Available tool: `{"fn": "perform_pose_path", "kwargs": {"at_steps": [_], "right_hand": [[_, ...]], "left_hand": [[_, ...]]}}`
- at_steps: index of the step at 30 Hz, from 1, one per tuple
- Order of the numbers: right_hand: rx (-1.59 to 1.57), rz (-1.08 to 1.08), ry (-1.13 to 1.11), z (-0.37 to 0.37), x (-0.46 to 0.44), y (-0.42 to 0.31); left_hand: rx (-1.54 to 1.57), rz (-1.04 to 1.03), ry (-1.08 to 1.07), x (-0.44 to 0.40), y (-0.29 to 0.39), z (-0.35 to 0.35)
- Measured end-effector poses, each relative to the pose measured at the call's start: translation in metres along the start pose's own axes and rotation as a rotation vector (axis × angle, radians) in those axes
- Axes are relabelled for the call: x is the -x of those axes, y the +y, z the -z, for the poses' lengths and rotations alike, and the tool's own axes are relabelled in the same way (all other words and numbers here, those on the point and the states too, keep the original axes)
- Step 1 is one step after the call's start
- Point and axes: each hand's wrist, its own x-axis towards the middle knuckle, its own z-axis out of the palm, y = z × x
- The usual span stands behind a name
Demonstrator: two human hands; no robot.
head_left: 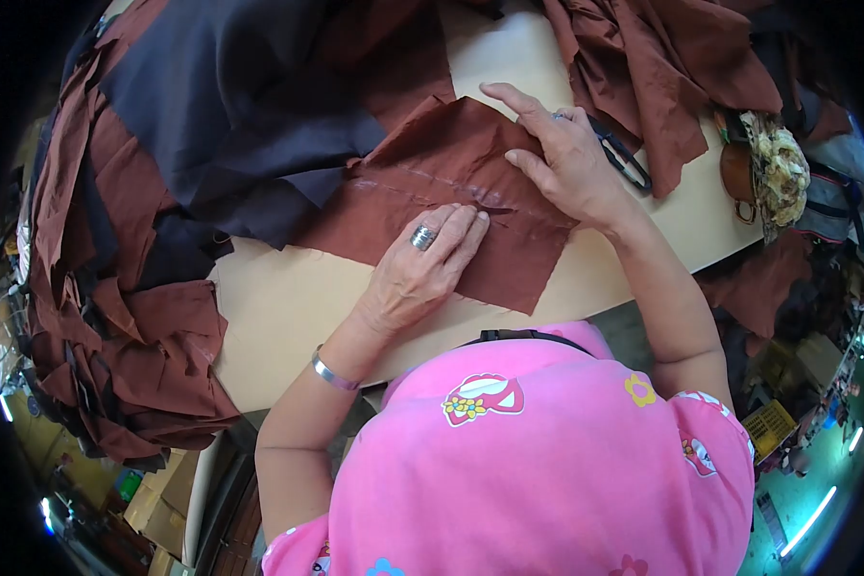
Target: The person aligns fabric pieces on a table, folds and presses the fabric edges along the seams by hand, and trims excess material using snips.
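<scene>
A reddish-brown piece of cloth [509, 269] lies on the pale table, with faint whitish marks running across it. My left hand [422, 264], wearing a ring and a bracelet, rests on this cloth with its fingers close together and their tips gripping it. A small dark slit or fold shows just beyond those fingertips; I cannot tell which. Above the cloth's right side is my right hand [571, 163], thumb and index finger spread apart, holding nothing. Close beside it on the table lie what look like black scissor handles [626, 161], partly under other cloth.
Dark navy cloth [250, 115] is heaped at the upper left, and brown cloth [154, 336] hangs over the left edge. More brown cloth [658, 77] lies at the upper right. A brown pouch-like item [737, 173] sits at the right edge of the table [278, 298].
</scene>
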Motion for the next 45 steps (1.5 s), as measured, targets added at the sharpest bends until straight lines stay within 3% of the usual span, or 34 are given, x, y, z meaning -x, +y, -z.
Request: {"fn": "perform_pose_path", "kwargs": {"at_steps": [23,45], "right_hand": [[-0.150,0.154,0.080,-0.005,-0.007,0.001],[-0.104,0.165,0.071,-0.008,-0.007,0.005]], "left_hand": [[-0.074,0.058,-0.049,0.001,0.005,-0.003],[-0.078,0.106,-0.016,-0.003,0.009,-0.005]]}}
